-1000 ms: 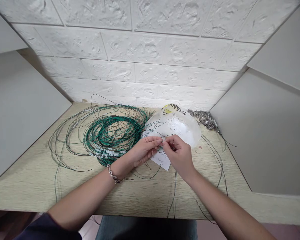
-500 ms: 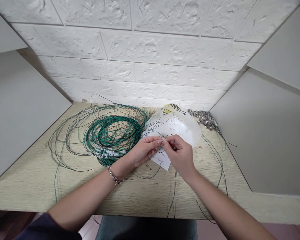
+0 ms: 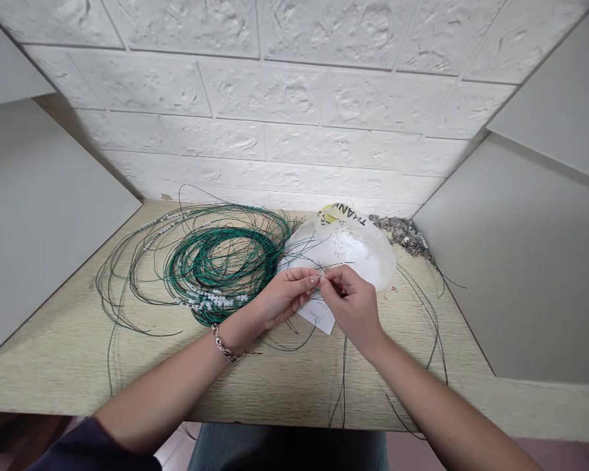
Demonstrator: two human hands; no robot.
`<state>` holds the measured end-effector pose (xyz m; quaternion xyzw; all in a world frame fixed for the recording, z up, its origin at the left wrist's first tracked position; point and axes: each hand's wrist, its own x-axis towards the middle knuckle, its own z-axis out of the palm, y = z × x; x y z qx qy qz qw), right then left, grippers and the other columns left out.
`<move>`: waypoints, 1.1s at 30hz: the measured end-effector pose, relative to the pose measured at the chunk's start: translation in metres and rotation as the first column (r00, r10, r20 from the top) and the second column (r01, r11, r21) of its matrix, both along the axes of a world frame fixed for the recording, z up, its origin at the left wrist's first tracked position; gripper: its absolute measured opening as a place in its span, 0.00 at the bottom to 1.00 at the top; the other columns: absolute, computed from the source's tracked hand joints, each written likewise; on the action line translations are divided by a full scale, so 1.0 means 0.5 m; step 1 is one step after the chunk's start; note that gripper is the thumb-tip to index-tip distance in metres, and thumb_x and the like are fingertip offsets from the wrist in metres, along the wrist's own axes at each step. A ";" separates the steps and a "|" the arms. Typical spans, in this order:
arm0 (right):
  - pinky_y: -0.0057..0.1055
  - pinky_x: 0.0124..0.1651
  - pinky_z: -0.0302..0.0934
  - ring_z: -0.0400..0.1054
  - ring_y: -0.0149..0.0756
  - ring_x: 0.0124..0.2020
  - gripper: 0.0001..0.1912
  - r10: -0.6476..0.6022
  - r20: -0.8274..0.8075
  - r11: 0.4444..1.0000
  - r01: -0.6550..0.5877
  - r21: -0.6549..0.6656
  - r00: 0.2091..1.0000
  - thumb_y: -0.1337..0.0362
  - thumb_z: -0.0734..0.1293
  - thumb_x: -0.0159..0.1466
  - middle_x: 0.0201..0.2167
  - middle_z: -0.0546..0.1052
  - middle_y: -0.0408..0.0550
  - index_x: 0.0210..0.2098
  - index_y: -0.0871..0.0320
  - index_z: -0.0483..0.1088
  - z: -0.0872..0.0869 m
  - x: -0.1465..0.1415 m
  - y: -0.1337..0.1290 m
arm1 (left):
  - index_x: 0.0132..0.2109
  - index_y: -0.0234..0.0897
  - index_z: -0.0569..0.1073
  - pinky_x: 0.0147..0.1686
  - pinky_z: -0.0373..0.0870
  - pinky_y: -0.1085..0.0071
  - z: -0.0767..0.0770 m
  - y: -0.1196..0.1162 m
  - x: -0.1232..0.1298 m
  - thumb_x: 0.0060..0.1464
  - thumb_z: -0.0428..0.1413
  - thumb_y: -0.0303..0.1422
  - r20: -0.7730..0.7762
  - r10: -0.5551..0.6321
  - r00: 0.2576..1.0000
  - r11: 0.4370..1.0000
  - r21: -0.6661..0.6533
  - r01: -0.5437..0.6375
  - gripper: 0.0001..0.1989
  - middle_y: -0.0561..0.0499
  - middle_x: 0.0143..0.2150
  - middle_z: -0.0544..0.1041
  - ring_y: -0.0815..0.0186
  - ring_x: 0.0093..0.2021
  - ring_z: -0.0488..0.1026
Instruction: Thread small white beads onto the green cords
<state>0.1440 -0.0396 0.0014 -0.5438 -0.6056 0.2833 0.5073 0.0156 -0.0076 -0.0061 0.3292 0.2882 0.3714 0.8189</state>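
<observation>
My left hand [image 3: 288, 296] and my right hand [image 3: 353, 306] meet tip to tip near the middle of the table. Both are closed in a pinch on thin dark wire, with fingertips nearly touching. Anything smaller between the tips is too tiny to make out. Beside my left hand lies a big coil of green wire [image 3: 179, 271], with clusters of white beads [image 3: 214, 299] on its near side. Beyond my hands, a clear plastic dish [image 3: 385, 258] contains a heap of small white beads [image 3: 348, 250]. A white paper [image 3: 321, 315] with handwriting lies partly under my fingers.
A pile of small grey, glittery pieces [image 3: 407, 235] sits at the back right against the wall. Loose wires [image 3: 344, 383] trail over the near table edge. White panels [image 3: 530, 261] stand at both sides, and a white brick-patterned wall [image 3: 294, 98] closes the back.
My fingertips have shifted very slightly where they meet. Otherwise the hands, the wire coil and the dish stay in place.
</observation>
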 end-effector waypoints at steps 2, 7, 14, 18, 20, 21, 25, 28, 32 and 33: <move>0.22 0.21 0.51 0.54 0.24 0.18 0.05 0.006 0.003 1.000 -0.005 -0.025 1.000 0.66 0.62 0.54 0.16 0.63 0.38 0.22 0.59 0.64 0.001 0.000 0.001 | 0.26 0.29 0.71 0.19 0.53 0.84 0.001 0.001 0.000 0.42 0.61 0.30 -0.017 0.009 1.000 1.000 0.011 -0.009 0.08 0.56 0.19 0.65 0.80 0.20 0.58; 0.23 0.21 0.51 0.56 0.25 0.20 0.05 0.018 -0.033 0.993 -0.021 -0.119 0.999 0.63 0.61 0.55 0.19 0.66 0.39 0.27 0.58 0.64 -0.001 0.001 0.005 | 0.26 0.30 0.70 0.19 0.52 0.82 0.007 0.004 -0.002 0.41 0.61 0.32 -0.047 0.044 0.998 0.999 0.005 -0.044 0.09 0.56 0.19 0.65 0.80 0.20 0.58; 0.24 0.23 0.50 0.56 0.26 0.20 0.06 0.024 0.021 0.989 -0.021 -0.147 0.999 0.64 0.59 0.55 0.18 0.63 0.39 0.23 0.58 0.61 -0.005 0.003 0.009 | 0.26 0.30 0.69 0.18 0.47 0.80 0.010 0.005 -0.001 0.42 0.60 0.34 -0.165 0.088 0.982 0.994 0.080 -0.076 0.11 0.57 0.19 0.63 0.79 0.19 0.54; 0.25 0.23 0.50 0.56 0.27 0.20 0.07 0.024 0.056 0.987 -0.015 -0.162 0.998 0.63 0.59 0.55 0.17 0.63 0.38 0.22 0.57 0.61 -0.008 0.003 0.012 | 0.28 0.30 0.71 0.17 0.43 0.78 0.004 0.006 0.000 0.42 0.59 0.35 -0.289 0.132 0.948 0.982 0.171 -0.085 0.11 0.58 0.17 0.60 0.79 0.17 0.51; 0.24 0.22 0.49 0.55 0.27 0.20 0.07 0.025 0.081 0.986 -0.011 -0.169 0.996 0.63 0.59 0.55 0.17 0.62 0.38 0.22 0.58 0.61 -0.009 0.002 0.013 | 0.28 0.30 0.71 0.17 0.42 0.78 0.001 0.007 0.000 0.42 0.59 0.35 -0.348 0.142 0.927 0.976 0.203 -0.074 0.10 0.58 0.16 0.59 0.79 0.17 0.50; 0.24 0.22 0.49 0.55 0.26 0.19 0.08 0.027 0.089 0.985 -0.012 -0.172 0.996 0.63 0.59 0.55 0.16 0.62 0.38 0.21 0.58 0.61 -0.010 0.002 0.013 | 0.28 0.30 0.71 0.17 0.42 0.78 0.000 0.007 0.000 0.42 0.59 0.35 -0.366 0.145 0.919 0.975 0.211 -0.069 0.10 0.58 0.16 0.59 0.79 0.17 0.50; 0.24 0.22 0.50 0.55 0.27 0.20 0.08 0.038 0.073 0.984 -0.025 -0.179 0.997 0.62 0.59 0.56 0.17 0.63 0.39 0.23 0.58 0.62 -0.011 0.002 0.014 | 0.28 0.29 0.71 0.17 0.43 0.78 -0.003 0.008 -0.002 0.42 0.59 0.35 -0.323 0.131 0.937 0.983 0.164 -0.081 0.11 0.57 0.17 0.61 0.79 0.17 0.52; 0.24 0.23 0.51 0.56 0.27 0.20 0.06 0.037 0.060 0.982 -0.026 -0.188 0.998 0.62 0.60 0.55 0.18 0.63 0.38 0.29 0.58 0.64 -0.013 0.000 0.014 | 0.29 0.30 0.71 0.18 0.45 0.78 -0.006 0.009 -0.003 0.39 0.61 0.35 -0.267 0.142 0.953 0.987 0.114 -0.115 0.12 0.56 0.20 0.64 0.79 0.18 0.53; 0.24 0.22 0.49 0.54 0.26 0.19 0.11 0.042 0.065 0.984 -0.030 -0.176 0.997 0.61 0.62 0.55 0.17 0.59 0.36 0.36 0.58 0.64 -0.014 0.000 0.013 | 0.29 0.30 0.72 0.18 0.44 0.78 -0.007 0.010 -0.005 0.39 0.61 0.35 -0.253 0.146 0.956 0.986 0.112 -0.121 0.12 0.56 0.20 0.63 0.79 0.18 0.52; 0.24 0.22 0.49 0.53 0.26 0.19 0.11 0.046 0.066 0.985 -0.034 -0.169 0.997 0.60 0.62 0.55 0.16 0.59 0.36 0.36 0.58 0.65 -0.014 0.001 0.012 | 0.27 0.29 0.71 0.18 0.44 0.78 -0.006 0.010 -0.005 0.40 0.61 0.36 -0.247 0.135 0.960 0.987 0.117 -0.108 0.12 0.56 0.19 0.62 0.79 0.19 0.52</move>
